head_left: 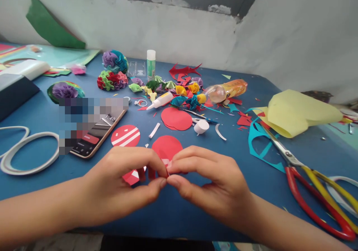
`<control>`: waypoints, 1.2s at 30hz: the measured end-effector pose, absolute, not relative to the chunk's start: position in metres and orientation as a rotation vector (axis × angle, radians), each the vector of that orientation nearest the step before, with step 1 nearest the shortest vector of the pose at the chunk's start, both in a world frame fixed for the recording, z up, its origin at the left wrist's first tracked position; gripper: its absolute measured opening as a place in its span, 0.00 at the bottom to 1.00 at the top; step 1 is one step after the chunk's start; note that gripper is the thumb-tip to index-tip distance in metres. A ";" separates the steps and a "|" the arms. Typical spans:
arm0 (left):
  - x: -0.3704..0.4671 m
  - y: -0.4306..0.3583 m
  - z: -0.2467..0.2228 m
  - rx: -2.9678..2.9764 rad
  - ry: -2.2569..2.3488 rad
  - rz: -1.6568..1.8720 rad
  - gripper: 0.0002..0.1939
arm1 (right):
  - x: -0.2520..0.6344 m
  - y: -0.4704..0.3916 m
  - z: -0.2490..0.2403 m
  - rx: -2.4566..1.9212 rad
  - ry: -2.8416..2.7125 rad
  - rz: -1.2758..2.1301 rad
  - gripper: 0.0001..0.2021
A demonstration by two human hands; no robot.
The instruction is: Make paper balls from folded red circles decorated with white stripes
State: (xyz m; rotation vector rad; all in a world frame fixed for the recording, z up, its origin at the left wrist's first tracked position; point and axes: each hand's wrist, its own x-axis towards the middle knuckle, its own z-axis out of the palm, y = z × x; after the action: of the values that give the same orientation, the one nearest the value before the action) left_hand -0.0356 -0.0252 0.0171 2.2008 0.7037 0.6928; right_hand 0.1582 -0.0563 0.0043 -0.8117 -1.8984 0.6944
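Near the table's front edge, my left hand (125, 180) and my right hand (207, 180) meet with thumbs and fingers pinched. Between the fingertips shows a small bit of red, mostly hidden; both hands pinch it. Just beyond them lies a red paper circle (167, 146). A red circle with white strips (125, 135) rests left of it, and another red and white piece (131, 177) is partly covered by my left hand. Farther back are overlapping red circles (176, 118), a white cap-like roll (201, 127) and small white paper strips (154, 130).
A phone (97, 133) and white loops (30, 154) lie left. Scissors with red and yellow handles (296, 161) lie right, by blue paper scraps (256, 143). Behind stand a glue stick (151, 64), paper flowers (112, 80), a glue tube (160, 100) and a bottle (226, 91).
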 end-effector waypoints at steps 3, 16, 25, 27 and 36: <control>-0.036 -0.025 0.019 2.211 0.676 0.686 0.08 | 0.160 -0.057 0.004 -0.769 -1.916 0.726 0.03; -0.038 -0.024 0.023 2.135 0.691 0.603 0.07 | 0.164 -0.054 0.004 -0.737 -1.956 0.804 0.03; -0.038 -0.024 0.019 2.186 0.660 0.645 0.06 | 0.159 -0.058 0.005 -0.829 -1.942 0.687 0.03; -0.037 -0.025 0.017 2.207 0.637 0.662 0.06 | 0.158 -0.060 0.003 -0.871 -1.932 0.647 0.04; -0.036 -0.027 0.020 2.267 0.630 0.649 0.05 | 0.157 -0.059 0.001 -0.883 -1.944 0.686 0.05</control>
State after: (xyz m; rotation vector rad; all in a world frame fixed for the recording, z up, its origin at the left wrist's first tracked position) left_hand -0.0364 -0.0265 0.0200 2.2665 0.6305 0.6486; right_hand 0.1566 -0.0585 0.0013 -0.8830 -1.9436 0.6864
